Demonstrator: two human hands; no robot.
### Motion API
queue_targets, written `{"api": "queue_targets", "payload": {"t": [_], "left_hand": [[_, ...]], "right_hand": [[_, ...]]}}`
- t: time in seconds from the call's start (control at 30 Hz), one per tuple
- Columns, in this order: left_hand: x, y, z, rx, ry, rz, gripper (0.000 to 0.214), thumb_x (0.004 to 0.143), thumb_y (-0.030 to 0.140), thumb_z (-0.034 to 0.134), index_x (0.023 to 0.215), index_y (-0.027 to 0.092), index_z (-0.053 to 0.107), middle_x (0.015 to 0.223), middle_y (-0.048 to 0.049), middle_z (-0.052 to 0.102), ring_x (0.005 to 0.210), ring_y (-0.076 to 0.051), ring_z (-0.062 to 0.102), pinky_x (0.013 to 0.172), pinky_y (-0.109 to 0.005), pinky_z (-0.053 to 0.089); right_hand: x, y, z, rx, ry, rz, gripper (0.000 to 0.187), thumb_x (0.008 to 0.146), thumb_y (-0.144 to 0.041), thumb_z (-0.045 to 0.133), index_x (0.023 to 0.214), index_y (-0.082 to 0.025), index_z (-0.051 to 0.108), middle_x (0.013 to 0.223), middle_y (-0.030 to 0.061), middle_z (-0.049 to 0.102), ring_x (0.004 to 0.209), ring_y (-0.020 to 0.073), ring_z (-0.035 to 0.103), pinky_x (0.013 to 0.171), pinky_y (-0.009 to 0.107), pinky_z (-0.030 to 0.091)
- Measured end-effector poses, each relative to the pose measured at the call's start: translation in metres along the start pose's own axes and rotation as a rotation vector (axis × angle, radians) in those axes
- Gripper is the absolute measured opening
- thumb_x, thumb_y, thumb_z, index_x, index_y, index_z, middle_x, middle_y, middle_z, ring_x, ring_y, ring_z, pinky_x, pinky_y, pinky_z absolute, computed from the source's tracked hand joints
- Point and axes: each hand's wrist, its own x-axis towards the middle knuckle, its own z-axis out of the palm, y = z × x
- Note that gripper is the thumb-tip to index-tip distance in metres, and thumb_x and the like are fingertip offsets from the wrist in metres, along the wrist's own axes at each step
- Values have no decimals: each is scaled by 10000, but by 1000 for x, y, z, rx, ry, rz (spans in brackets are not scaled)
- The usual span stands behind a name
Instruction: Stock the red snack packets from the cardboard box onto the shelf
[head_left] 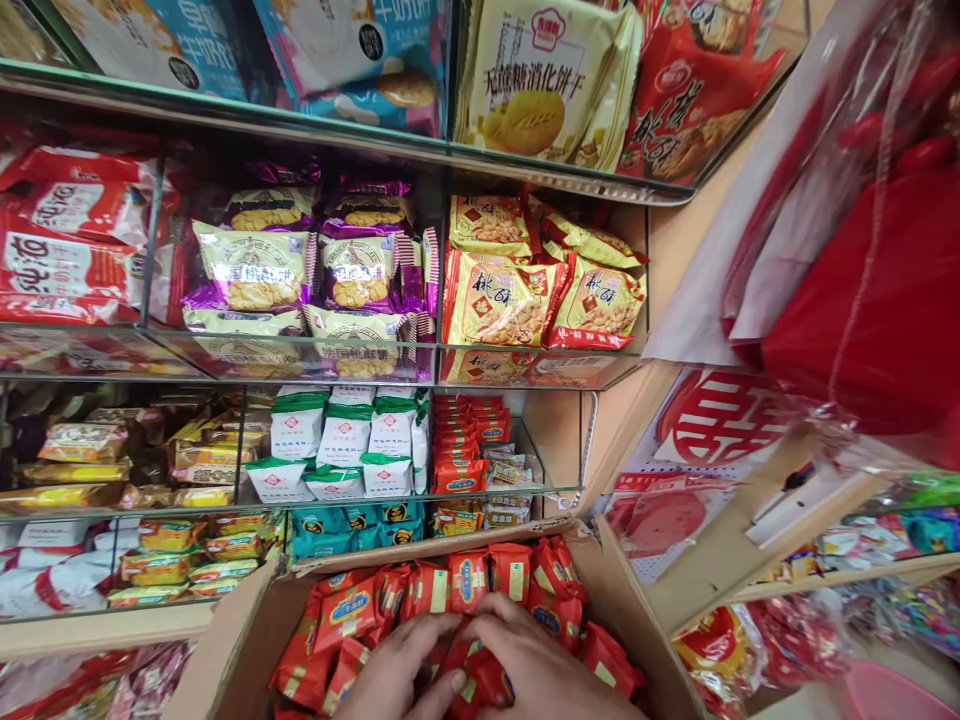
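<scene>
A cardboard box [259,625] stands low in front of me, filled with red wrapped snack packets [349,612] that carry blue and yellow labels. Both my hands reach into it. My left hand [405,668] has its fingers curled among the packets, thumb turned inward. Close beside it, my right hand [536,665] bends its fingers over packets, its fingertips nearly touching the left ones. Between the two hands a few red packets show, partly hidden by the fingers and gathered between them.
Glass-fronted shelves of packaged biscuits rise behind the box: purple-and-cream packs [251,265], yellow-and-red packs [502,300], green-and-white packs [345,435] and small red packets [459,475]. Red plastic-wrapped goods [862,290] hang at the right, above a wooden shelf [757,480].
</scene>
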Motion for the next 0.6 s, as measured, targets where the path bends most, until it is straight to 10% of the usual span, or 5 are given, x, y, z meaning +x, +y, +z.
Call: {"api": "queue_targets", "payload": {"t": [0.4,0.6], "left_hand": [[13,36,-8,-807,162,-168,522,655,333,673,1109,240,433,817,8,614,628,-107,567,574,-223,466],[15,36,-11,-921,356,-308,415,638,318,686,989,213,491,756,13,663,730,-134,615,702,-251,478]], "right_hand": [[34,-30,-8,287,534,28,175,744,-351,529,708,-182,498,686,-20,523,668,120,492,627,228,389],[38,-15,-4,256,485,13,316,807,-414,431,598,-180,468,546,-45,450,535,90,417,502,196,322]]}}
